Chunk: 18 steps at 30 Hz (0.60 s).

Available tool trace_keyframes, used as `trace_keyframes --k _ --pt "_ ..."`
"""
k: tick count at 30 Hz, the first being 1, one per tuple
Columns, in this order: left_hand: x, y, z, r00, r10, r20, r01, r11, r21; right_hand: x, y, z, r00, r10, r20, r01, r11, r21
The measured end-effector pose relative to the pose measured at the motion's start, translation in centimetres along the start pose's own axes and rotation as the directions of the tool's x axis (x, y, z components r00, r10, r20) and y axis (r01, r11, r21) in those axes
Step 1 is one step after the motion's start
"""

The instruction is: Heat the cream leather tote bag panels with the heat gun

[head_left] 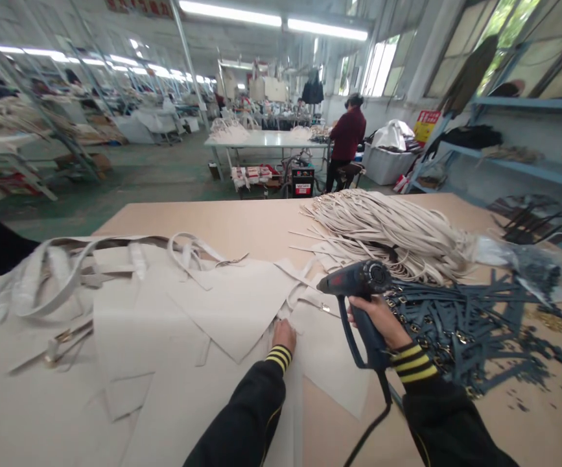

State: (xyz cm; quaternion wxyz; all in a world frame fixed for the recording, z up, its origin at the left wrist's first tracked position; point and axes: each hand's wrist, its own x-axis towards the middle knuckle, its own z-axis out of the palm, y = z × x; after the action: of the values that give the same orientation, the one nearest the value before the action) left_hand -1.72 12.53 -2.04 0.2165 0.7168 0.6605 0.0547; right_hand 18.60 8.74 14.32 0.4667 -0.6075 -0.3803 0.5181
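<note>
My right hand point(380, 318) is wrapped round the handle of a dark heat gun point(353, 279), whose nozzle points left. The gun's cord runs down toward the front of the table. Left of the gun, my left hand point(284, 336) is closed at the edge of the cream leather-like pieces point(232, 305), near a strap with a small metal buckle point(326, 307). What its fingers pinch is too small to make out. More cream panels and looped straps point(67, 285) lie in layers across the left side.
A bundle of cream straps point(397, 233) lies at the back right of the table point(203, 217). Dark blue straps with gold buckles point(475, 331) are heaped at the right, beside a clear plastic bag point(533, 259). A person point(347, 139) stands at a farther table.
</note>
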Motion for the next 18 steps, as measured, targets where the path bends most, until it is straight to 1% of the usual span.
trace_keyframes --k 2,4,6,8,10,12,15,16,18 --pt "-0.1 -0.2 0.0 1.0 -0.024 -0.014 0.024 1.0 0.01 1.4 -0.3 0.4 1.0 0.013 -0.01 -0.012 1.0 0.005" --pt "-0.6 -0.3 -0.2 1.0 -0.019 -0.018 0.019 0.999 0.03 1.7 -0.3 0.7 0.999 0.01 -0.046 -0.009 1.0 0.01" --pt "-1.1 -0.1 -0.6 1.0 0.021 -0.023 -0.02 0.998 0.056 0.6 -0.2 0.5 0.998 0.007 -0.063 -0.006 1.0 0.011" --pt "-0.8 0.6 -1.1 0.996 0.09 -0.023 -0.088 0.993 0.074 -1.6 -0.1 -0.1 0.999 0.017 -0.035 -0.016 1.0 0.007" --pt "0.6 1.6 -1.8 0.988 0.152 -0.008 -0.151 0.986 0.076 -4.0 0.1 -0.6 0.999 0.039 0.004 -0.039 0.999 -0.004" --pt "2.8 2.7 -2.5 0.985 0.169 0.016 -0.17 0.983 0.067 -5.6 0.4 -0.6 0.998 0.06 0.025 -0.059 0.998 -0.02" --pt "5.9 3.3 -3.4 0.993 0.115 0.039 -0.117 0.991 0.059 -6.0 0.9 0.3 0.998 0.058 0.036 -0.057 0.998 -0.015" --pt "6.3 3.1 -3.6 0.996 0.086 0.039 -0.089 0.994 0.064 -5.8 1.0 0.7 0.998 0.044 0.038 -0.044 0.999 -0.007" --pt "6.2 2.4 -3.8 0.999 0.027 0.043 -0.031 0.996 0.083 -5.5 1.2 1.1 0.999 0.016 0.037 -0.016 1.0 0.007"
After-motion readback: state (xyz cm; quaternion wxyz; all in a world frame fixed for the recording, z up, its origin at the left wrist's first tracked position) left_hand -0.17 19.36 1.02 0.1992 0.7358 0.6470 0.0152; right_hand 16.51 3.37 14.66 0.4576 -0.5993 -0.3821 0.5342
